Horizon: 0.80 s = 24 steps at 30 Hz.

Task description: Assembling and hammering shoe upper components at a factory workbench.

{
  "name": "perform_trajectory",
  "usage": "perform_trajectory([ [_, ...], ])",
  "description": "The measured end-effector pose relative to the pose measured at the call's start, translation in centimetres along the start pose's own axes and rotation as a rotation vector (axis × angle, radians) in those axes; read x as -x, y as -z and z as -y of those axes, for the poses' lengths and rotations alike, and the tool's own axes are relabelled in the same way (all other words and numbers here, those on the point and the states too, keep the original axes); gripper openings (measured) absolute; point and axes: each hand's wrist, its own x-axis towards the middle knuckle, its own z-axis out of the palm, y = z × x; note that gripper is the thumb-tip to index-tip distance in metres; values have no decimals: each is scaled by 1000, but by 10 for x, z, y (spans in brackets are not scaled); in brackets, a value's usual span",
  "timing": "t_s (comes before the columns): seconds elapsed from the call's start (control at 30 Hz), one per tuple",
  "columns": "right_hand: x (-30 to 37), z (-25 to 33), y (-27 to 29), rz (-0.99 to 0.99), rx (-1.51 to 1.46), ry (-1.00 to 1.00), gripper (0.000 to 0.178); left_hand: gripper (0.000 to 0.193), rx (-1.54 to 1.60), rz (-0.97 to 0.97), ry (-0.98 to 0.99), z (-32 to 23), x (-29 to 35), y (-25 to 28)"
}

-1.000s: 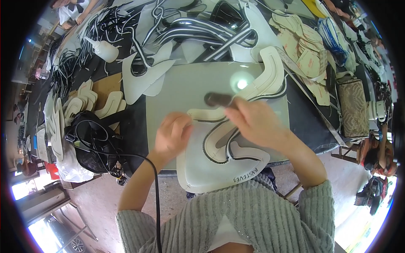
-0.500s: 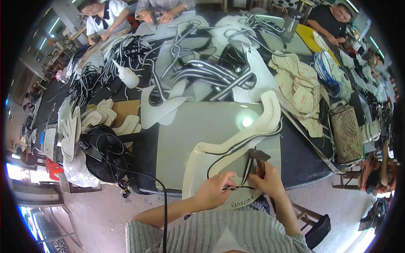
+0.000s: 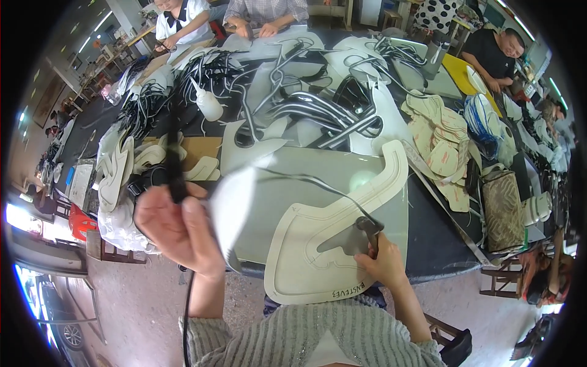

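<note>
My left hand (image 3: 180,229) is raised at the left, thumb and fingers closed round a dark, narrow, upright thing (image 3: 175,140) that motion blurs. Beside it a pale, blurred piece (image 3: 232,205) hangs in the air. From that piece a black-edged strip (image 3: 312,180) curves right toward my right hand. My right hand (image 3: 385,260) grips a small hammer (image 3: 369,225), its dark head above the board. Beneath lies a cream, curved template (image 3: 293,251) with drawn lines and a cut-out, its near end reaching over the table edge toward my lap.
Under the template is a grey-green board (image 3: 244,244). A white squeeze bottle (image 3: 209,105), tangled black-and-white strips (image 3: 318,113) and stacked cream pieces (image 3: 434,128) cover the table's far side. A patterned bag (image 3: 503,205) stands right. A black cord (image 3: 188,318) hangs left. Co-workers sit opposite.
My left hand has left the template, moving up and left. The black-edged strip that lay along the template is now off it, in the air. My right hand still holds the hammer.
</note>
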Motion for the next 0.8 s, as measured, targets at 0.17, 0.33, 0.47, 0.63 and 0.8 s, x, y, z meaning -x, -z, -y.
perform_trajectory([
  [0.17,9,6,-3,5,0,7,39,41,-447,-220,-340,27,-79,-9],
  [0.33,21,7,-7,-2,4,35,41,54,-780,129,-61,143,-79,0],
  [0.47,15,3,-5,-27,9,23,39,50,-597,63,34,178,-47,-6],
  [0.63,-1,7,-10,-5,70,34,40,35,-536,194,147,163,-48,-13],
  [0.8,-10,7,-9,26,150,81,40,32,-406,562,257,164,-20,-97],
])
